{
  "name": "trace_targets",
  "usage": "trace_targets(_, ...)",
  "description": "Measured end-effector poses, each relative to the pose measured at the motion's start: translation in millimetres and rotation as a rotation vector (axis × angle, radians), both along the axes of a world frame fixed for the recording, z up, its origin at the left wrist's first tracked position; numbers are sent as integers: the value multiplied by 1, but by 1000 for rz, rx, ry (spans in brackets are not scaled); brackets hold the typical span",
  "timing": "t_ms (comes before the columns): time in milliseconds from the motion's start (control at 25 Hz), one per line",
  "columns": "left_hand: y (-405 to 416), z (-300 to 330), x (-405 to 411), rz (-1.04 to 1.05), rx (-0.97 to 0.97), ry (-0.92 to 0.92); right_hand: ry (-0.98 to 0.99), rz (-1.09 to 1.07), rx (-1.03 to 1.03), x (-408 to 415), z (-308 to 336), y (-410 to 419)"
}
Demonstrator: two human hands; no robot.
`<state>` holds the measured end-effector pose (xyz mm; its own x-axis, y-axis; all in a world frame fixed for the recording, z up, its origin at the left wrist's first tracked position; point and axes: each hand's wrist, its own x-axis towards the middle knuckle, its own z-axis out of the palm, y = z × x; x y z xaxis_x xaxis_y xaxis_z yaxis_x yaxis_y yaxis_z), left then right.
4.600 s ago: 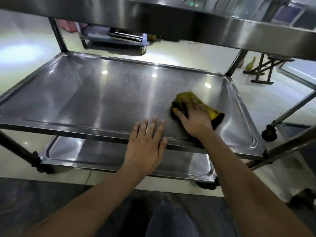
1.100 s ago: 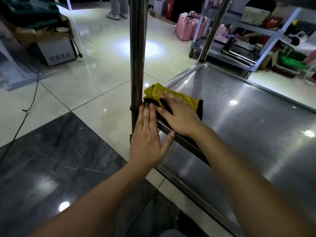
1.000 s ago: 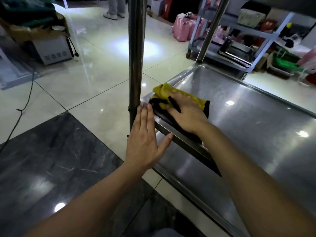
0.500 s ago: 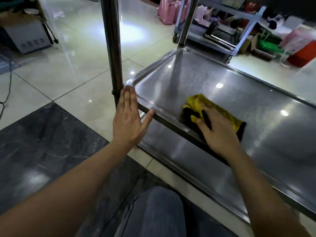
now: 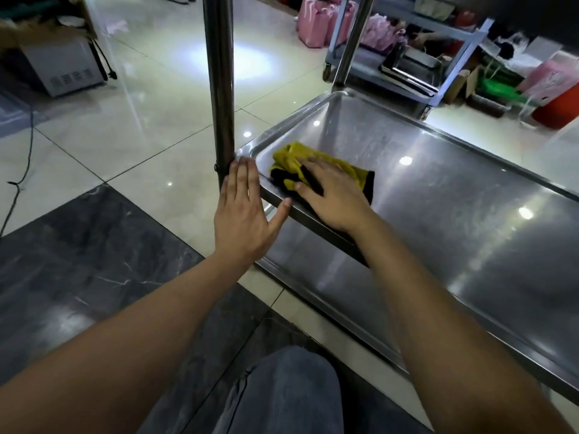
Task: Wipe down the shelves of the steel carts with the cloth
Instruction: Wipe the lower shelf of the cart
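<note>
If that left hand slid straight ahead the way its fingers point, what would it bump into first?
Probably the steel post. The left hand lies flat at the shelf corner, and its fingers already look to be at the post's base, though depth is hard to judge. The cloth sits off to its right.

No legible text, labels, brands or numbers anywhere; far boxes and bags too blurred to read.

Right hand (image 5: 332, 195) flat on cloth (image 5: 286, 161) at shelf (image 5: 454, 195) corner; left hand (image 5: 242, 214) beside post (image 5: 221, 89).
</note>
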<state>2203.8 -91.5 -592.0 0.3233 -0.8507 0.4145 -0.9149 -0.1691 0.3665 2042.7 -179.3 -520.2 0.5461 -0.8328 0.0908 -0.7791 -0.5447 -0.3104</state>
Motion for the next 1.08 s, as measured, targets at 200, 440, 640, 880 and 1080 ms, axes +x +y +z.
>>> trace_targets(200, -3, -9, -7, 43, -41, 17, 48, -283, -49, -103, -13, -14)
trace_targets(440, -5, -10, -9, 22, -26, 33, 70, -432, 23, -63, 0, -77)
trace_targets(640, -1, -7, -7, 20, -27, -7, 66, 6, -61, 17, -16, -58)
trace_targets(880, -7, -4, -6, 15, -8, 18, -6, -208, -6, 59, 3, -113)
trace_targets(1080, -2, -4, -1, 27, 25, -22, -14, 75, -47, 2, -15, -73)
